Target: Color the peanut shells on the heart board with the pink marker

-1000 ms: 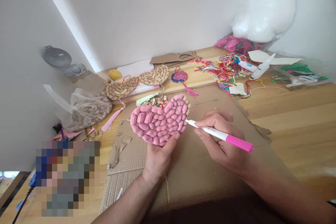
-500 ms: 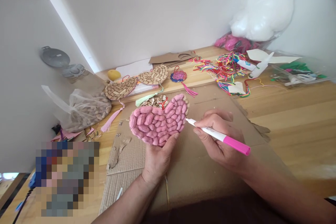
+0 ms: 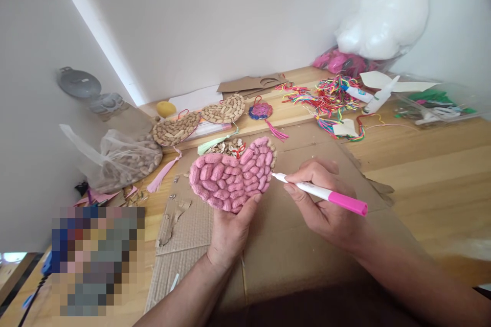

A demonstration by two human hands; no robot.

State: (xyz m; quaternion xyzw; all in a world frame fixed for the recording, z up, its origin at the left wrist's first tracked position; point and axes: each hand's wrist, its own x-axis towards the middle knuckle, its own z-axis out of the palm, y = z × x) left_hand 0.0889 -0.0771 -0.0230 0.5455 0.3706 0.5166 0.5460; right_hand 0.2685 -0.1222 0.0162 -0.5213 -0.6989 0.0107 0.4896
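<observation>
Plastic bag (image 3: 111,145): slumped at the table's left, peanuts (image 3: 143,161) showing through.
Left hand (image 3: 230,232): thumb over the front, pinching the heart's lower edge.
Heart (image 3: 230,179): pink peanut shells, held up over the cardboard (image 3: 291,260), tilted toward us.
Marker (image 3: 316,191): tip at the heart's right edge; touching, I can't tell.
Right hand (image 3: 332,217): pinching the marker between thumb and fingers.
Threads (image 3: 333,94): tangled, many-coloured, behind.

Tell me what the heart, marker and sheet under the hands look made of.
Heart: apparently peanut shells, matte pink, judging by their ridged, waisted shapes.
Marker: probably plastic, given its smooth, even white and pink barrel.
Sheet: corrugated cardboard, dull brown; ridges show at its left side.
</observation>
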